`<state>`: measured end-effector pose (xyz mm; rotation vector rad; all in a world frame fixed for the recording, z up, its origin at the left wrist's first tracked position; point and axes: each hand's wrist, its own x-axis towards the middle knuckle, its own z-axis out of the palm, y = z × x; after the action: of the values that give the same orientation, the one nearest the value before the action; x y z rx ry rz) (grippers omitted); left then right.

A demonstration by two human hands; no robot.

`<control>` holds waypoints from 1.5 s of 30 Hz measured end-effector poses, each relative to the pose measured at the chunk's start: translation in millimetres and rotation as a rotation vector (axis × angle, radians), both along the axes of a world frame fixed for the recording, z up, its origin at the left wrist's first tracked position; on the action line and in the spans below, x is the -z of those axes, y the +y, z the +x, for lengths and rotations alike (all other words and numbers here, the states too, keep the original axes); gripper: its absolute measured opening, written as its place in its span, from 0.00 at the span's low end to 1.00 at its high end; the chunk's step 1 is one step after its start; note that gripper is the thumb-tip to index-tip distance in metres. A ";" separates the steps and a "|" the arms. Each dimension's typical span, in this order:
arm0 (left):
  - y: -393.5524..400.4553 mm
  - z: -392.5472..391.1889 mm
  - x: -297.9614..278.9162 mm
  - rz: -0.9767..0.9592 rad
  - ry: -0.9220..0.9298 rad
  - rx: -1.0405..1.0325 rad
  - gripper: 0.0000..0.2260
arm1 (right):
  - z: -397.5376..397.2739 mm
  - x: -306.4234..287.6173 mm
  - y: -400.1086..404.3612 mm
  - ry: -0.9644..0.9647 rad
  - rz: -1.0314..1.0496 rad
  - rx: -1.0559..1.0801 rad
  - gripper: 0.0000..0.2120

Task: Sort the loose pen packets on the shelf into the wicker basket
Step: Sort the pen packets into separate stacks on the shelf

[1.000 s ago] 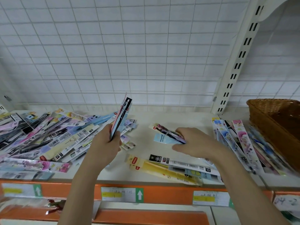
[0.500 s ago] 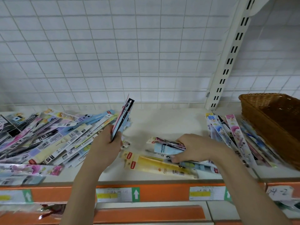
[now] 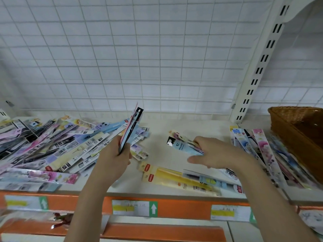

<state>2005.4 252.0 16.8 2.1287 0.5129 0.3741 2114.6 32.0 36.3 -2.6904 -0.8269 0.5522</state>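
A few pen packets (image 3: 130, 130) are clamped upright in the left hand (image 3: 113, 158); more packets (image 3: 185, 145) are pinched by the right hand (image 3: 215, 154). Left of both, a big pile (image 3: 52, 145) is unsorted. The wicker basket (image 3: 297, 133) waits far right.

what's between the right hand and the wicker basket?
In the head view, a fanned row of pen packets lies on the shelf between the right hand and the wicker basket.

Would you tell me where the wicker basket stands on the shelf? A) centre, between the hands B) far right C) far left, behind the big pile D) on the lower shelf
B: the wicker basket stands at the shelf's far right, beyond the right hand.
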 end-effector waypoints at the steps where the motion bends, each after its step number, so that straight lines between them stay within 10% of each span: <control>1: 0.5 -0.4 0.6 0.004 0.001 0.002 0.09 | -1.4 -0.7 0.0 0.012 -0.039 -0.014 0.19; 8: 0.0 0.4 4.6 0.015 0.002 0.018 0.06 | -7.3 2.6 -5.2 0.107 -0.160 -0.021 0.27; 14: -6.5 2.4 3.4 0.005 0.001 0.019 0.05 | -4.9 4.0 -4.2 0.037 -0.112 0.035 0.11; 28: -4.6 5.2 -12.0 0.021 -0.050 0.006 0.07 | -5.6 -77.2 12.5 -0.230 0.448 0.072 0.04; 45: 1.2 12.6 -14.7 0.020 -0.049 -0.017 0.08 | 9.9 -20.5 32.0 -0.313 0.299 0.145 0.21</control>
<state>2017.9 253.2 31.5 2.1303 0.5012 0.4415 2124.5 64.0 56.8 -2.5595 -0.7133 -0.0282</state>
